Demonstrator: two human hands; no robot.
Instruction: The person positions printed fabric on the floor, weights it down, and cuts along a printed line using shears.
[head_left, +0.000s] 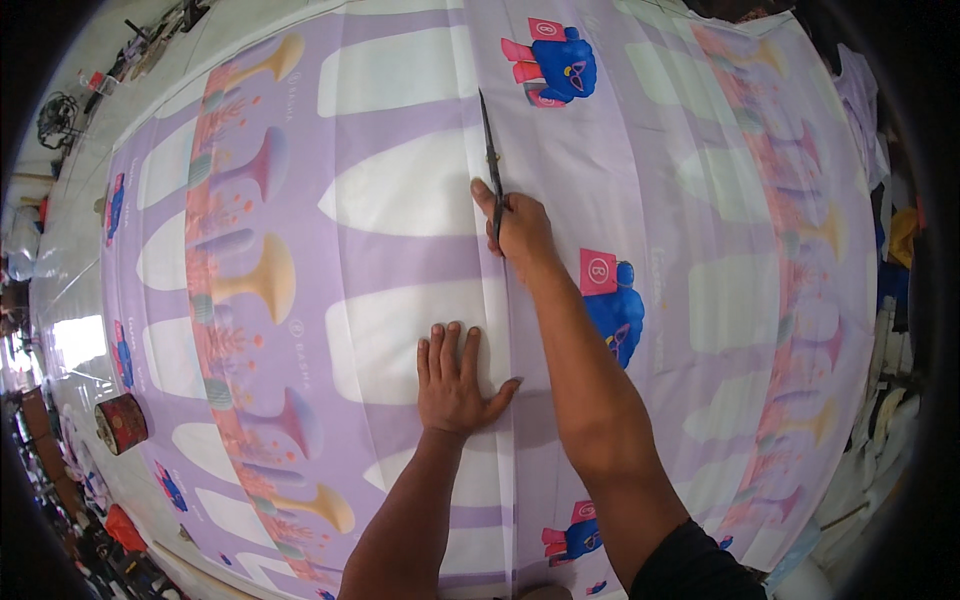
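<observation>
A large sheet of printed fabric (400, 260), lilac with white shapes, coral bands and blue furry characters, lies spread beneath my hands. My right hand (522, 228) grips a pair of dark scissors (491, 158) by the handles. Their blades point away from me along a lengthwise line in the cloth, and they look nearly closed. Behind the scissors, that line runs back toward me between the two halves of fabric. Flat on the cloth left of the line rests my left hand (455, 382), fingers spread and thumb reaching toward the line.
A round dark red tin (121, 424) stands on the fabric's left edge. Along the far left lie a coil of dark wire (58, 120) and an orange-red item (125, 528). Lilac cloth (860, 105) and piled fabrics border the right side.
</observation>
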